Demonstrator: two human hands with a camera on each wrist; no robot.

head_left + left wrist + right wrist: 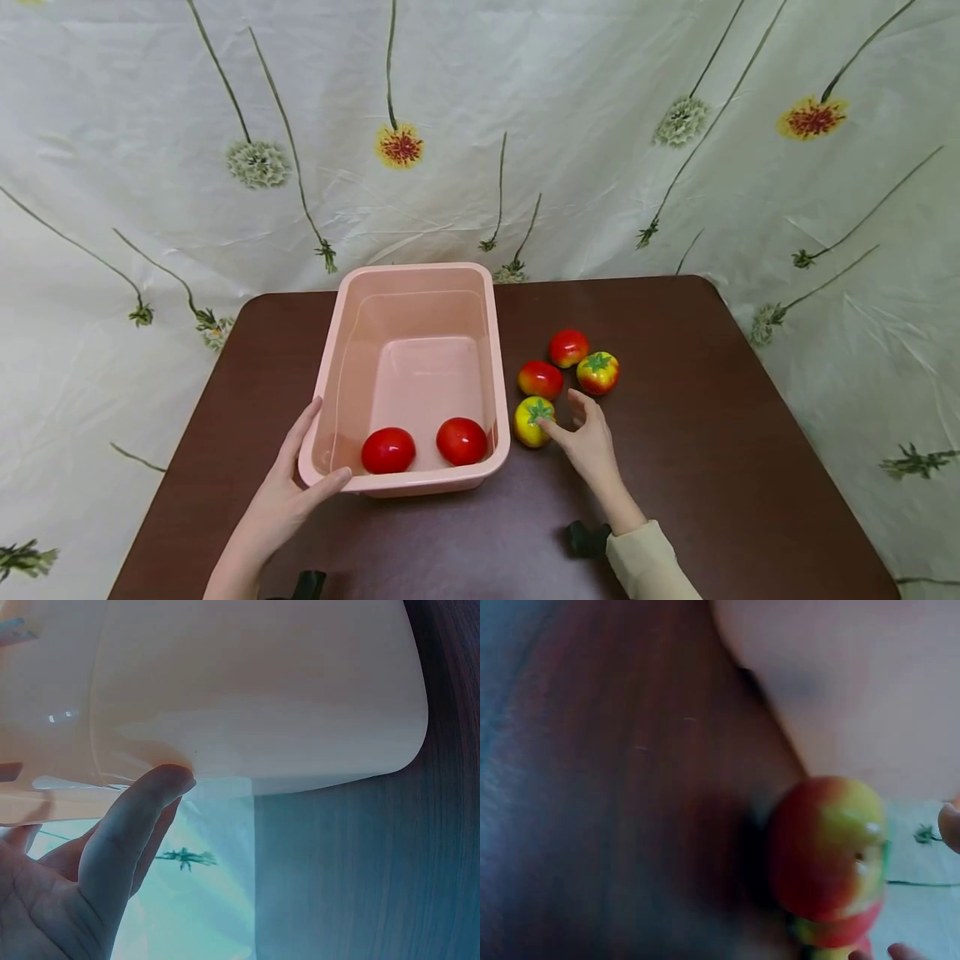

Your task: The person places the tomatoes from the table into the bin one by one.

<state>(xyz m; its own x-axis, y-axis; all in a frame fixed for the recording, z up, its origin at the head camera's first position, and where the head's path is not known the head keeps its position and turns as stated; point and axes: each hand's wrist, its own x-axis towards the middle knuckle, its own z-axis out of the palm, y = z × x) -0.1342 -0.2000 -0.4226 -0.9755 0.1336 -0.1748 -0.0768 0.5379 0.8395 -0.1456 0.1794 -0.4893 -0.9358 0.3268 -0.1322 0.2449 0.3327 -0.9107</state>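
A pink plastic basin [420, 482] stands on the dark table. My left hand [281, 492] holds its near left corner, the thumb along the near side and the other fingers at the left side; in the left wrist view a fingertip [174, 778] meets the outer wall. Two red tomatoes, one left [387, 451] and one right [462, 442], lie at the basin's near end. Beside its right wall is a yellow tomato [531, 427] with a green leaf top. My right hand [590, 442] reaches over it, thumb and fingers spread apart, the thumb tip at its right side.
Just behind the yellow tomato lie a red tomato [540, 380], another red one [568, 347] farther back, and a red-yellow one [597, 372] with a green leaf top. A flower-printed cloth [450, 200] hangs behind the table [712, 433].
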